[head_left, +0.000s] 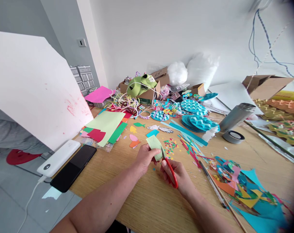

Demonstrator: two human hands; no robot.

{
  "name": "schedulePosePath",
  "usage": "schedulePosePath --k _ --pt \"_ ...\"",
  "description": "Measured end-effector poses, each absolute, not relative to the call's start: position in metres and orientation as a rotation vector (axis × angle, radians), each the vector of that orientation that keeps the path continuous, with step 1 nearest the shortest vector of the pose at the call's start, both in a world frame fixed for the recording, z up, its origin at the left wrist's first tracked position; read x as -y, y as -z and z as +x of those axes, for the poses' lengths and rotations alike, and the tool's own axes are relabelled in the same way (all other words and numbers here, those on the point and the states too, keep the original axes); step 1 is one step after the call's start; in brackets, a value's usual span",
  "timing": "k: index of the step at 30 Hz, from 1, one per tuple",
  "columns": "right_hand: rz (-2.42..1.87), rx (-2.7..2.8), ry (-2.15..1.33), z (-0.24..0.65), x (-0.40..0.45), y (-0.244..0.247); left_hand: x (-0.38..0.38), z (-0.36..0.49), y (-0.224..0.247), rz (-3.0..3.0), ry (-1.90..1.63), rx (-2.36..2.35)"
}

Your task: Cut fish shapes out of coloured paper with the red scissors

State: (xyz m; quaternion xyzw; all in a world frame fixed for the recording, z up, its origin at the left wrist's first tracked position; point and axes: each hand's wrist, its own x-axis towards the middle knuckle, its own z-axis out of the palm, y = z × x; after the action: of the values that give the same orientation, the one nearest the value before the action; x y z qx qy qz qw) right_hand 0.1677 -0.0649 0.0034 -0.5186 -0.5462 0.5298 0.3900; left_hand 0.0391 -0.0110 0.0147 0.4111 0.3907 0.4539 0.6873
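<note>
My left hand [145, 157] pinches a small piece of light green paper [153, 144] above the middle of the table. My right hand [174, 173] is closed round the red handles of a pair of scissors [170, 169]. The blades meet the right edge of the green paper. Behind my hands lie paper fish: a green one [139, 124], a yellow one [133, 129], pink and orange ones [134, 142], and black-and-white ones [165, 129]. Small colored confetti [170, 145] is scattered just right of the paper.
Colored paper sheets [108, 124], a black phone [73, 168] and a white power bank [59, 158] are at the left. Blue wavy discs [197, 123], a metal bottle [236, 117] and its lid [233, 137] stand at the right, with paper scraps [254, 194] and sticks [222, 194] nearer.
</note>
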Motion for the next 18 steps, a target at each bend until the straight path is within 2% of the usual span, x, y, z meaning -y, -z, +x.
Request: schedulePosePath --k 18 --pt "-1.301 1.330 -1.429 0.1684 0.0665 -0.0068 0.0092 0.0396 -0.0120 0.939 -1.022 -0.870"
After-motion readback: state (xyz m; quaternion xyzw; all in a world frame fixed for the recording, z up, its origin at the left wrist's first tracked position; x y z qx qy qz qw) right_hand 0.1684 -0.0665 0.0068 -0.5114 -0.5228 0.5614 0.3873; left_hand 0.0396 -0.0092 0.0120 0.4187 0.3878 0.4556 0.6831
